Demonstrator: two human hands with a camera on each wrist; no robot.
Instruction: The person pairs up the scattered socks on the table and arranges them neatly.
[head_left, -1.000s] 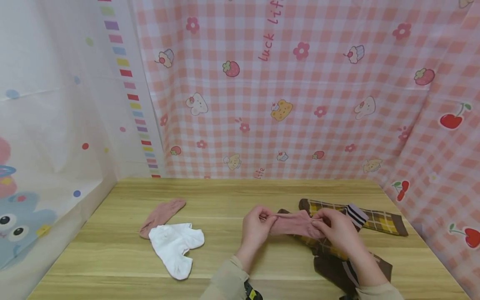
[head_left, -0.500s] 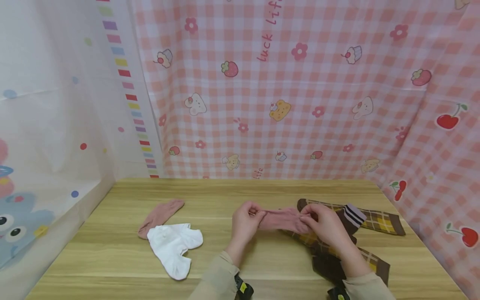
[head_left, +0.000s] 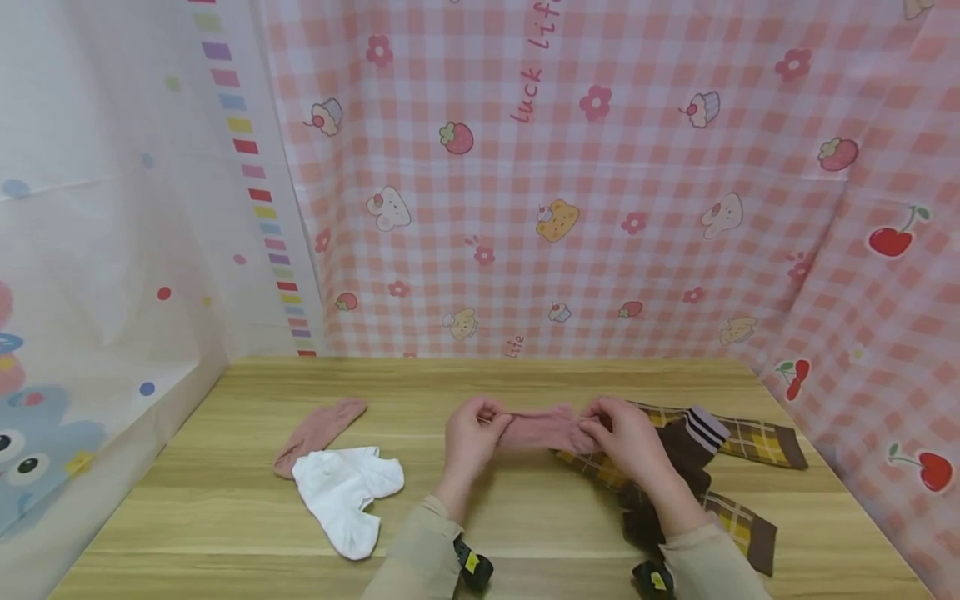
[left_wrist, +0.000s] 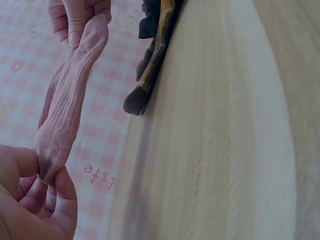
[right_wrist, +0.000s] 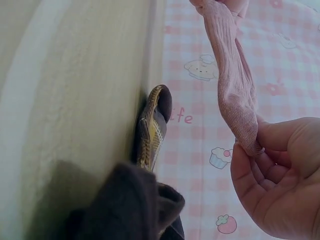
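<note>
In the head view, the left hand (head_left: 468, 439) and right hand (head_left: 628, 442) each pinch one end of a dusty-pink sock (head_left: 542, 429), stretched roughly level above the wood-grain table (head_left: 517, 533), short of its far edge. The left wrist view shows fine lengthwise ribbing, slightly bunched near the left thumb. In the right wrist view, the ribbed knit gathers to a small tip between the right thumb and fingers.
</note>
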